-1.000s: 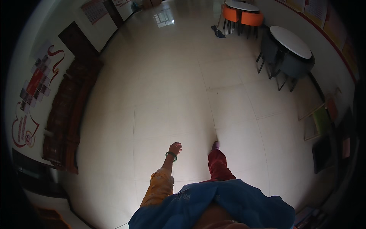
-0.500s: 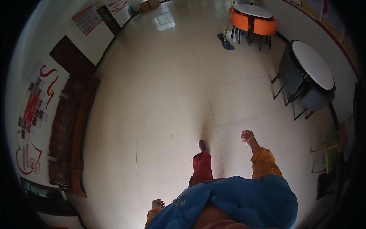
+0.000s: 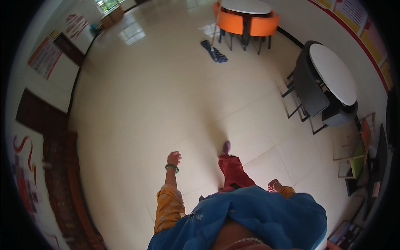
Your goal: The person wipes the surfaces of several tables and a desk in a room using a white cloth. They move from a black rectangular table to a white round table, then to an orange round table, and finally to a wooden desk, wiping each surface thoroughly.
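My left hand swings out in front of me over the tiled floor, half-curled, its fingers slightly apart and nothing in them. A green bangle circles that wrist. Close to my right hip is my right hand, loosely bent and also without anything in it; the sleeve and blue apron partly cover its arm. Neither hand touches any object. One leg in red trousers is stretched forward, ending in a dark shoe.
Ahead, a mop rests with its head on the floor beside a round table and orange chairs. To the right are another round table and grey chairs. A dark wooden bench lines the left wall.
My left hand has swung forward, while my right hand has drawn back toward my body. The mop and tables appear nearer, and the view has turned to the right.
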`<state>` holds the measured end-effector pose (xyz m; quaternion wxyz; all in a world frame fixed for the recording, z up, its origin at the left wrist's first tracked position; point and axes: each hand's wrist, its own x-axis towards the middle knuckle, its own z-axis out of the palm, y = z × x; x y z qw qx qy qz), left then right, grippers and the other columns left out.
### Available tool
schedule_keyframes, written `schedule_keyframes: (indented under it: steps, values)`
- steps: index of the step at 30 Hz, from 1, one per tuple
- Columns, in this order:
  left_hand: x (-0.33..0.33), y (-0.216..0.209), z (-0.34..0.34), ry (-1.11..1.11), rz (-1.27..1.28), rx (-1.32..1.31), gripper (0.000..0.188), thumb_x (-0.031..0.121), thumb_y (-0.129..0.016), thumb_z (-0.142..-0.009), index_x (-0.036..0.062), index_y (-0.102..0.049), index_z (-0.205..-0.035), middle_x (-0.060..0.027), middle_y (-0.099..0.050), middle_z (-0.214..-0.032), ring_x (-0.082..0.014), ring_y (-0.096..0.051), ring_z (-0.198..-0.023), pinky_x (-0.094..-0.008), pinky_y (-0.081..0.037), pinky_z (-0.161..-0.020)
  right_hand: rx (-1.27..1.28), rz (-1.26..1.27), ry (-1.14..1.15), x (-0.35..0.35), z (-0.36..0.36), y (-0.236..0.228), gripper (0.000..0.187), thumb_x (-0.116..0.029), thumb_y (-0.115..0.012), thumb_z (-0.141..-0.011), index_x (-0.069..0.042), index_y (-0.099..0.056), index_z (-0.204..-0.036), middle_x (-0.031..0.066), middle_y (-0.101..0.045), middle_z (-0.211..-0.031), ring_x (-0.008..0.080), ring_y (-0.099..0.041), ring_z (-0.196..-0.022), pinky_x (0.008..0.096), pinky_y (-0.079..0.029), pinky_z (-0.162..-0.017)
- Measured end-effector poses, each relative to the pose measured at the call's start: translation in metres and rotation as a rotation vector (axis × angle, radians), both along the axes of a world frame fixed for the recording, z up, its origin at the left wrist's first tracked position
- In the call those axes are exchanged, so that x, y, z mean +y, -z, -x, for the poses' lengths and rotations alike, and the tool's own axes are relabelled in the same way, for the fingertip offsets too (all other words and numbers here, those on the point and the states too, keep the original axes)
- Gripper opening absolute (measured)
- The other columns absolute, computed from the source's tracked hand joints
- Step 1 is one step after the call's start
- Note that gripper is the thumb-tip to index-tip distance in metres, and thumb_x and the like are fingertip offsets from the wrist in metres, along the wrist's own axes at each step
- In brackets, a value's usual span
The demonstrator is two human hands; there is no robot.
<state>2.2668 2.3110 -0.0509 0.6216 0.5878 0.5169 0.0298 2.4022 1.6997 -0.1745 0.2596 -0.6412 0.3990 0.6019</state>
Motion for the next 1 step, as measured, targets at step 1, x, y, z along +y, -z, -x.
schedule_keyframes:
  steps: [1]
  values:
    - [0.0166,-0.0113,-0.0516,0.073,-0.034,-0.009,0.025,0.013,-0.056,-0.077,0.0088,-0.054,-0.101,-0.0068,-0.060,-0.083,-0.0177,-0.059,-0.070,-0.0318,-0.049,-0.056,0.014,0.016,0.052,0.0038,-0.0068,0.0017,0.009,-0.009,-0.051,-0.082,-0.006,-0.058,-0.079,0.0070,-0.058,-0.076,0.0204,-0.055,-0.071,0.0378,-0.047,-0.064]
